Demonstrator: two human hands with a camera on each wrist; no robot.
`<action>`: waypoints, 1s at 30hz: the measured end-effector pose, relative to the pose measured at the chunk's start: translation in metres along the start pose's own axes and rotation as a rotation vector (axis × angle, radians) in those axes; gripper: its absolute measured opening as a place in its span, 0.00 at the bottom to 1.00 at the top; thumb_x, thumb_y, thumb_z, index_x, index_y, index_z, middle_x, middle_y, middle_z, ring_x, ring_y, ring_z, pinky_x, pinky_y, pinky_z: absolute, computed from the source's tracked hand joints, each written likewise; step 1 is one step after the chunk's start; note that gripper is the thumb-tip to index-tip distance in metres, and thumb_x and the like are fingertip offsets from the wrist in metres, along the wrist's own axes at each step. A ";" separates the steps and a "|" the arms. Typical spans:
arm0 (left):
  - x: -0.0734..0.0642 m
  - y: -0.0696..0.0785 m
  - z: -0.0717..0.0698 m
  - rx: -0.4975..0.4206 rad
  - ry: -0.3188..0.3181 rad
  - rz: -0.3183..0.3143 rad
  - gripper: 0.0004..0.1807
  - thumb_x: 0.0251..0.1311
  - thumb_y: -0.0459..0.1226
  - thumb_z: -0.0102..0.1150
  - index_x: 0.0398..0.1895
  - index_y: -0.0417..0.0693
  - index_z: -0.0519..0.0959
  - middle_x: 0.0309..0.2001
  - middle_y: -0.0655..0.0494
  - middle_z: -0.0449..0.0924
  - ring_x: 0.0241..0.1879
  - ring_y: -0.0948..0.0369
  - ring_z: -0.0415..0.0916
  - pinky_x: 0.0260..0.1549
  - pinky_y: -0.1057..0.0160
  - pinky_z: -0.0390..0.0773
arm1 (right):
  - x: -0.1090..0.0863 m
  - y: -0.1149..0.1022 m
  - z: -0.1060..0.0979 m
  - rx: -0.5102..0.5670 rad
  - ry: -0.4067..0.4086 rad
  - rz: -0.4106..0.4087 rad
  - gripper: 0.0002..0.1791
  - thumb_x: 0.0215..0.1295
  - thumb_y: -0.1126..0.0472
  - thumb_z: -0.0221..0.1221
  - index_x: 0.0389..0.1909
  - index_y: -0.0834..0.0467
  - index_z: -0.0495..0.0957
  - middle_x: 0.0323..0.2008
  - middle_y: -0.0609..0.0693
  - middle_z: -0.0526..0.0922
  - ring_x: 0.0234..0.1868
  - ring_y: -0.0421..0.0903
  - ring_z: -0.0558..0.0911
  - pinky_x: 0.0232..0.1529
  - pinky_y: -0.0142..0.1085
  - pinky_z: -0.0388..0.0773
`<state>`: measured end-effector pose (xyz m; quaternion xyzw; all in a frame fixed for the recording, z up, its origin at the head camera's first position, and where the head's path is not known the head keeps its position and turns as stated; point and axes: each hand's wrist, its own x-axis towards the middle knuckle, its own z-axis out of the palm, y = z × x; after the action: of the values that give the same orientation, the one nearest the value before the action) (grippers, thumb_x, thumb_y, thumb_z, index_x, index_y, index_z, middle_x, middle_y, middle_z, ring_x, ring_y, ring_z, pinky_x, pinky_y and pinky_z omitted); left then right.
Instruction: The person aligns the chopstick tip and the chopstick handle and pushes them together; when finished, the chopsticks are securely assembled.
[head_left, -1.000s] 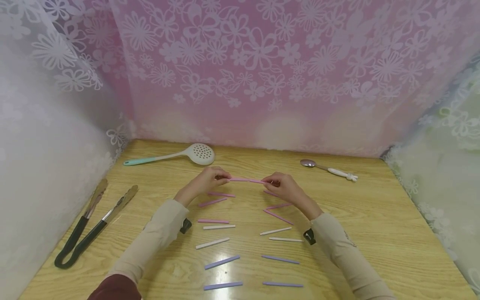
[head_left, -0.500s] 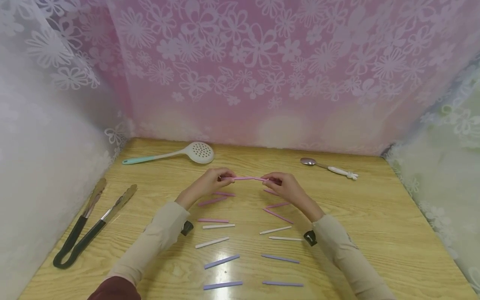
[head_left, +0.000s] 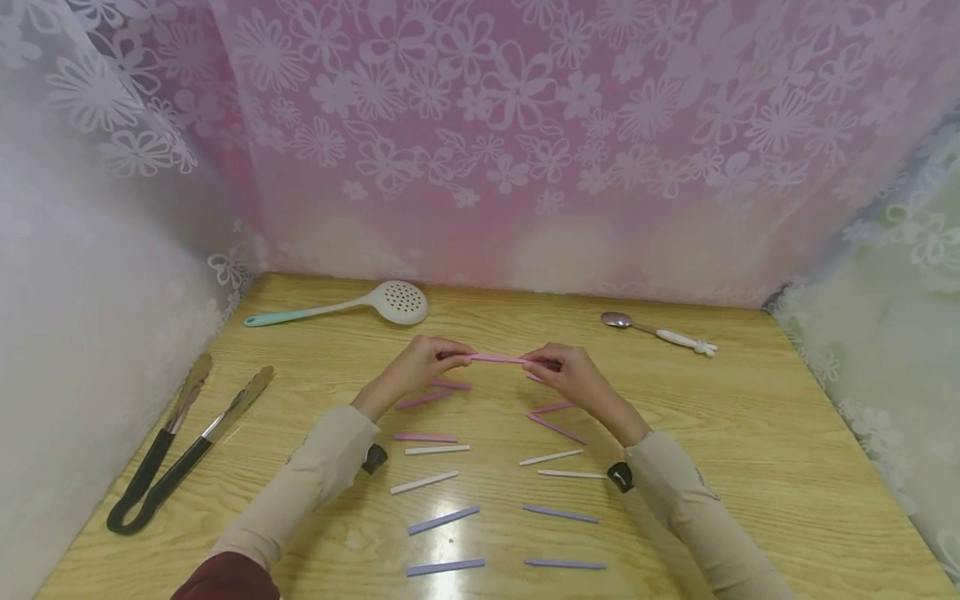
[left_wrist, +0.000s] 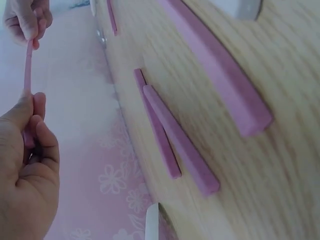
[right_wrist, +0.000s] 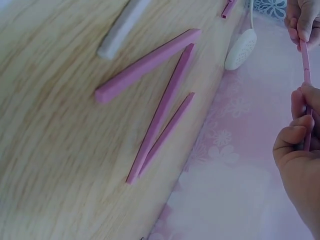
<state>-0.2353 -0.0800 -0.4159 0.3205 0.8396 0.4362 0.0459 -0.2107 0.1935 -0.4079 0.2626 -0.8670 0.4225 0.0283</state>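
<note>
Between my two hands, above the table, two slim pink sticks [head_left: 495, 358] run end to end in one nearly straight line. A fine seam shows where they meet, nearer my right hand. My left hand [head_left: 416, 368] pinches one stick between thumb and fingers, part of it hidden in the palm. My right hand [head_left: 576, 377] pinches the other the same way. Beneath the left hand lie several pink sticks [left_wrist: 182, 142], two of them crossing. More pink sticks [right_wrist: 160, 115] lie below the right hand in a zigzag, partly covered by it in the head view.
White sticks [head_left: 437, 450] and purple sticks [head_left: 443, 520] lie in two columns towards the front. Black-handled tongs [head_left: 168, 467] rest at the left. A slotted skimmer [head_left: 401, 302] and a spoon [head_left: 660, 333] lie along the back, near the pink curtain [head_left: 525, 208].
My left hand has slid slightly right, leaving less stick showing between the hands. A slight bend at the seam half a second ago has straightened.
</note>
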 end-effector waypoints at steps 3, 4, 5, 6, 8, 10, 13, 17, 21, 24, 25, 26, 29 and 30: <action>-0.001 0.001 0.001 -0.007 0.016 0.008 0.15 0.65 0.38 0.55 0.49 0.39 0.81 0.45 0.46 0.84 0.35 0.48 0.80 0.31 0.69 0.77 | -0.001 -0.001 0.000 0.013 0.008 -0.014 0.09 0.64 0.66 0.59 0.40 0.68 0.82 0.33 0.62 0.83 0.33 0.58 0.82 0.33 0.29 0.80; -0.001 0.002 0.001 -0.006 0.021 0.011 0.15 0.65 0.38 0.55 0.50 0.39 0.80 0.45 0.46 0.83 0.36 0.48 0.80 0.31 0.69 0.77 | -0.001 -0.002 0.000 0.019 0.010 -0.016 0.09 0.64 0.67 0.59 0.40 0.68 0.82 0.33 0.62 0.83 0.33 0.59 0.82 0.33 0.29 0.80; -0.001 0.002 0.002 -0.008 0.026 0.014 0.15 0.65 0.38 0.55 0.50 0.38 0.80 0.45 0.45 0.83 0.37 0.49 0.81 0.31 0.68 0.77 | -0.001 -0.003 -0.001 0.024 0.013 -0.019 0.09 0.64 0.67 0.59 0.40 0.68 0.82 0.33 0.63 0.82 0.33 0.59 0.82 0.33 0.29 0.80; -0.001 0.003 0.002 -0.010 0.031 0.019 0.15 0.65 0.37 0.55 0.50 0.38 0.80 0.45 0.45 0.83 0.38 0.49 0.81 0.31 0.68 0.78 | -0.001 -0.003 -0.001 0.028 0.015 -0.020 0.09 0.64 0.67 0.59 0.40 0.69 0.82 0.33 0.63 0.82 0.33 0.59 0.82 0.34 0.28 0.80; -0.001 0.004 0.002 -0.012 0.039 0.023 0.15 0.65 0.37 0.55 0.50 0.37 0.80 0.45 0.44 0.83 0.38 0.49 0.82 0.31 0.67 0.78 | -0.001 -0.005 -0.001 0.031 0.021 -0.017 0.08 0.64 0.67 0.59 0.40 0.68 0.82 0.33 0.62 0.83 0.33 0.59 0.82 0.34 0.28 0.80; -0.001 0.005 0.003 -0.012 0.046 0.027 0.15 0.65 0.36 0.55 0.49 0.37 0.80 0.45 0.44 0.83 0.37 0.48 0.81 0.30 0.68 0.77 | -0.002 -0.005 -0.001 0.028 0.025 -0.019 0.09 0.64 0.67 0.59 0.40 0.68 0.83 0.33 0.61 0.83 0.33 0.59 0.83 0.34 0.28 0.80; -0.001 0.007 0.004 -0.006 0.059 0.035 0.14 0.64 0.36 0.55 0.48 0.37 0.81 0.44 0.44 0.84 0.34 0.47 0.80 0.28 0.70 0.75 | -0.002 -0.006 -0.001 0.021 0.035 -0.027 0.08 0.64 0.67 0.59 0.40 0.67 0.83 0.32 0.60 0.83 0.32 0.57 0.82 0.34 0.28 0.80; -0.001 0.010 0.004 0.001 0.075 0.060 0.13 0.64 0.35 0.56 0.48 0.36 0.81 0.43 0.43 0.84 0.33 0.47 0.80 0.28 0.70 0.76 | -0.003 -0.006 -0.002 0.007 0.057 -0.057 0.08 0.63 0.67 0.60 0.39 0.66 0.84 0.30 0.58 0.82 0.26 0.46 0.78 0.29 0.27 0.77; 0.002 0.011 0.005 0.008 0.084 0.080 0.14 0.64 0.34 0.56 0.48 0.36 0.81 0.43 0.43 0.84 0.35 0.48 0.82 0.28 0.70 0.76 | -0.003 -0.005 -0.003 -0.028 0.081 -0.102 0.07 0.61 0.68 0.61 0.38 0.66 0.84 0.25 0.52 0.80 0.21 0.36 0.67 0.23 0.27 0.69; 0.003 0.012 0.006 0.003 0.080 0.070 0.14 0.63 0.34 0.56 0.48 0.35 0.81 0.43 0.43 0.84 0.36 0.48 0.82 0.30 0.70 0.78 | -0.003 -0.003 -0.003 -0.049 0.081 -0.128 0.07 0.60 0.69 0.62 0.38 0.66 0.84 0.25 0.51 0.80 0.22 0.35 0.68 0.24 0.27 0.71; 0.003 0.012 0.006 0.001 0.080 0.062 0.14 0.63 0.35 0.57 0.48 0.36 0.81 0.43 0.43 0.84 0.36 0.48 0.82 0.30 0.69 0.78 | -0.002 -0.002 -0.003 -0.058 0.080 -0.139 0.06 0.60 0.70 0.62 0.38 0.66 0.84 0.26 0.51 0.81 0.23 0.36 0.71 0.25 0.27 0.74; 0.002 0.012 0.007 0.005 0.079 0.059 0.14 0.63 0.35 0.57 0.48 0.36 0.81 0.43 0.43 0.84 0.36 0.48 0.82 0.31 0.69 0.79 | -0.002 -0.001 -0.004 -0.065 0.079 -0.150 0.06 0.60 0.70 0.62 0.38 0.66 0.84 0.26 0.52 0.81 0.24 0.37 0.73 0.27 0.27 0.76; 0.003 0.012 0.008 0.019 0.084 0.049 0.14 0.63 0.36 0.57 0.47 0.37 0.81 0.44 0.43 0.84 0.35 0.48 0.81 0.31 0.69 0.79 | 0.000 0.002 -0.005 -0.075 0.077 -0.192 0.06 0.60 0.70 0.62 0.37 0.67 0.83 0.28 0.53 0.82 0.27 0.40 0.79 0.31 0.30 0.81; 0.003 0.012 0.007 0.021 0.084 0.043 0.14 0.64 0.36 0.56 0.47 0.38 0.81 0.44 0.44 0.84 0.36 0.48 0.82 0.32 0.69 0.79 | 0.001 0.004 -0.005 -0.072 0.082 -0.208 0.06 0.60 0.69 0.62 0.37 0.67 0.83 0.28 0.53 0.82 0.27 0.40 0.79 0.31 0.30 0.81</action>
<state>-0.2294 -0.0681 -0.4108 0.3204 0.8381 0.4415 -0.0022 -0.2138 0.1988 -0.4071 0.3322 -0.8480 0.3961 0.1169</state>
